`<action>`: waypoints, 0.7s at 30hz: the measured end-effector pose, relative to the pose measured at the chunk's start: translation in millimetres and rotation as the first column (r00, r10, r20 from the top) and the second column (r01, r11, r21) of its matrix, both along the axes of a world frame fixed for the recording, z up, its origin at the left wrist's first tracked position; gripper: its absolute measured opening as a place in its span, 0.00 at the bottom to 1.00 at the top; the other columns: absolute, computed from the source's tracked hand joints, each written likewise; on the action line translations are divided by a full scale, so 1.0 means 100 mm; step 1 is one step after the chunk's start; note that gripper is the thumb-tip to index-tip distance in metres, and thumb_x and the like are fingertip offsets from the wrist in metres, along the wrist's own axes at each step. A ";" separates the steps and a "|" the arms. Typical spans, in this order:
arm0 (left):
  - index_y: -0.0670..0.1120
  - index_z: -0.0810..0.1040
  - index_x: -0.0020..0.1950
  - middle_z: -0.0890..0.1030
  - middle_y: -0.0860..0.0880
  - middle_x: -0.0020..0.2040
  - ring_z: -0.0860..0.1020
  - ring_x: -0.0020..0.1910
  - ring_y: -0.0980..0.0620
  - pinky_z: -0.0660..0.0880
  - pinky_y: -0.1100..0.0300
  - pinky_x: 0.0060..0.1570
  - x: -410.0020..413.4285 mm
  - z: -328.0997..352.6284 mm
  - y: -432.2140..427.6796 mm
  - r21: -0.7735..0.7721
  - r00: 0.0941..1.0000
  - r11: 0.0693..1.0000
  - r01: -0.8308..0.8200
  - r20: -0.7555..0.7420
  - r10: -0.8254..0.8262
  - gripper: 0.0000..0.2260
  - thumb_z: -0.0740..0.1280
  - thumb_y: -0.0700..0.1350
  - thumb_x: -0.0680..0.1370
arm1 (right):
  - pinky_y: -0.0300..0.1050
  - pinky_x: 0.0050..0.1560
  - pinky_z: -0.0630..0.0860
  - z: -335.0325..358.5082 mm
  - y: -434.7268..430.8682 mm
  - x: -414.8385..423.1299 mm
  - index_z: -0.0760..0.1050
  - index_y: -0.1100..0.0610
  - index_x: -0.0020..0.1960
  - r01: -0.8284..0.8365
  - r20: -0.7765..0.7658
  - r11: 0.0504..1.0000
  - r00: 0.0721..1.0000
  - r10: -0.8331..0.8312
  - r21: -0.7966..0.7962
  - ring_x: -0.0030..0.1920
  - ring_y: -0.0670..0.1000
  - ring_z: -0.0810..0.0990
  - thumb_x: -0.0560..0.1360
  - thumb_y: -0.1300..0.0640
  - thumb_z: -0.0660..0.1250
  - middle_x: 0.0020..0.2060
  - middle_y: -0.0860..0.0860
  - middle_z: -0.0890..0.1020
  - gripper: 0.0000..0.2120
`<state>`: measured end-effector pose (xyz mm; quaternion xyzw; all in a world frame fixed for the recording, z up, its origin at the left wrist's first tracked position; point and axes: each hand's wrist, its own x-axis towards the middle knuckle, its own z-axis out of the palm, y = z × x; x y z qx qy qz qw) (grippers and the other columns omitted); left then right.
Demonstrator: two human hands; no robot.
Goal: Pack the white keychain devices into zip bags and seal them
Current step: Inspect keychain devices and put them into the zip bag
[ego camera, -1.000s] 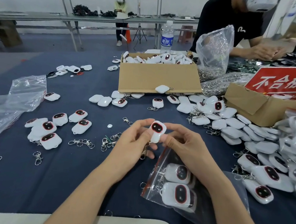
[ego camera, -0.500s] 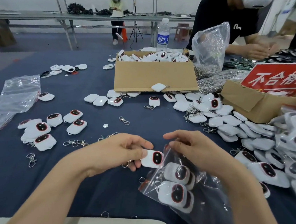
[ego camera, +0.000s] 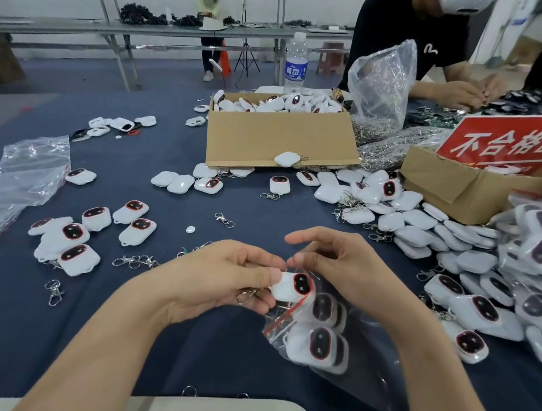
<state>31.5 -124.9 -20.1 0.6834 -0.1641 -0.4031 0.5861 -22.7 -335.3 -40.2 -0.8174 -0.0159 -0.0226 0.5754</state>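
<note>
Left hand [ego camera: 221, 282] pinches a keychain device [ego camera: 289, 287] at the zip bag [ego camera: 369, 373] mouth; right hand [ego camera: 340, 268] pinches its barely-visible rim.

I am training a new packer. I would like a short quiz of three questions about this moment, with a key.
1. True or false: the zip bag is already sealed.
2. What does the right hand pinch? A) the bag's edge B) the left wrist C) nothing
3. Fill in: the ____ hand holds the white keychain device at the bag's open mouth.
Key: 1 false, its mouth is open; 2 A; 3 left hand.
</note>
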 end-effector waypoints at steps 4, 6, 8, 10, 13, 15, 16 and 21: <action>0.40 0.76 0.66 0.85 0.39 0.46 0.85 0.44 0.49 0.80 0.62 0.45 0.00 0.03 -0.01 -0.081 0.997 0.997 -0.008 -0.076 0.002 0.17 0.70 0.35 0.77 | 0.34 0.45 0.76 -0.01 -0.04 0.00 0.82 0.40 0.52 0.021 0.021 0.999 1.000 -0.022 0.046 0.42 0.44 0.84 0.78 0.60 0.71 0.40 0.48 0.86 0.14; 0.42 0.74 0.68 0.85 0.38 0.49 0.85 0.46 0.49 0.80 0.63 0.46 0.00 0.02 -0.02 -0.075 1.000 0.997 -0.018 -0.027 0.016 0.18 0.69 0.33 0.78 | 0.35 0.47 0.77 -0.01 -0.05 0.00 0.82 0.39 0.52 0.023 0.032 0.998 0.999 -0.025 0.058 0.44 0.46 0.85 0.78 0.59 0.71 0.41 0.48 0.87 0.14; 0.42 0.73 0.67 0.85 0.40 0.46 0.85 0.45 0.49 0.80 0.63 0.44 -0.01 0.00 -0.04 -0.068 0.999 0.997 -0.042 -0.001 0.042 0.18 0.69 0.34 0.79 | 0.35 0.47 0.78 -0.01 -0.05 0.01 0.82 0.40 0.52 0.028 0.040 0.997 0.999 -0.031 0.072 0.46 0.49 0.86 0.78 0.59 0.71 0.42 0.48 0.87 0.13; 0.41 0.75 0.66 0.85 0.41 0.44 0.85 0.43 0.50 0.80 0.63 0.42 -0.01 -0.01 -0.03 -0.054 0.998 0.996 -0.064 0.000 0.064 0.16 0.70 0.34 0.78 | 0.36 0.49 0.79 -0.01 -0.06 0.00 0.83 0.42 0.53 0.030 0.033 0.996 0.999 -0.033 0.085 0.47 0.49 0.86 0.79 0.59 0.71 0.43 0.48 0.87 0.12; 0.38 0.77 0.63 0.84 0.41 0.43 0.85 0.41 0.51 0.81 0.63 0.40 0.04 0.00 0.02 -0.020 0.993 0.993 -0.117 -0.030 0.116 0.14 0.70 0.34 0.78 | 0.35 0.53 0.79 -0.02 -0.10 -0.02 0.82 0.43 0.55 0.013 -0.011 0.998 1.000 -0.013 0.068 0.50 0.48 0.85 0.80 0.60 0.68 0.47 0.46 0.87 0.12; 0.37 0.77 0.63 0.85 0.42 0.42 0.85 0.40 0.51 0.81 0.63 0.40 0.05 0.00 0.03 -0.016 0.986 0.988 -0.156 -0.066 0.155 0.13 0.69 0.33 0.78 | 0.36 0.55 0.78 -0.02 -0.12 -0.03 0.81 0.43 0.56 0.000 -0.040 0.999 0.999 0.002 0.050 0.50 0.45 0.85 0.81 0.62 0.67 0.48 0.45 0.87 0.14; 0.37 0.77 0.63 0.85 0.42 0.42 0.85 0.41 0.50 0.81 0.63 0.39 0.04 -0.01 0.01 -0.021 0.982 0.985 -0.170 -0.088 0.167 0.13 0.69 0.33 0.78 | 0.37 0.56 0.78 -0.03 -0.12 -0.04 0.81 0.44 0.56 -0.006 -0.052 0.999 0.999 0.009 0.054 0.50 0.44 0.85 0.80 0.63 0.67 0.48 0.45 0.87 0.14; 0.38 0.76 0.60 0.86 0.45 0.40 0.84 0.35 0.52 0.78 0.64 0.33 -0.03 -0.08 -0.16 -0.010 0.983 0.983 -0.185 -0.005 0.185 0.11 0.70 0.34 0.79 | 0.34 0.46 0.79 -0.03 -0.12 -0.03 0.81 0.47 0.56 -0.005 -0.054 0.993 0.998 0.012 0.117 0.44 0.46 0.83 0.77 0.62 0.72 0.46 0.47 0.87 0.13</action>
